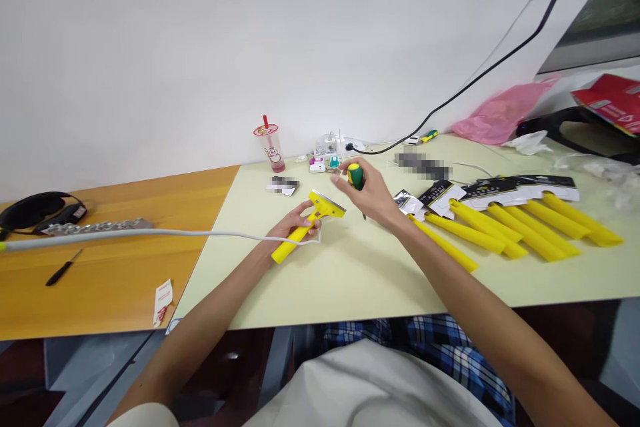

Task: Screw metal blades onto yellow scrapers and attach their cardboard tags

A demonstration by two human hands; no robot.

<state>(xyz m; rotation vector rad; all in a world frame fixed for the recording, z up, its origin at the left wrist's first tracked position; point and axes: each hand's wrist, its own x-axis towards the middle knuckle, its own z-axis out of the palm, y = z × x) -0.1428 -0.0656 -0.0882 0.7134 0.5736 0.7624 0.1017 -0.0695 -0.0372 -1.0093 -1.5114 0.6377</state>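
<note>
My left hand (293,223) is closed around the handle of a yellow scraper (296,240), whose wide head with a metal blade edge points up and to the right. In my right hand (373,190) is a screwdriver with a green and yellow handle (355,176); its dark shaft shows below the palm. The screwdriver is apart from the scraper, a little up and to the right of it. To the right lie several yellow scrapers (530,230) with black and white cards at their far ends.
A pale cable (200,233) crosses in front of my left hand. A cup with a red straw (273,150) and a power strip (330,143) stand by the wall. On the orange table (115,267) lie a small black screwdriver (61,272) and a torn packet (163,300). A pink bag (503,113) sits back right.
</note>
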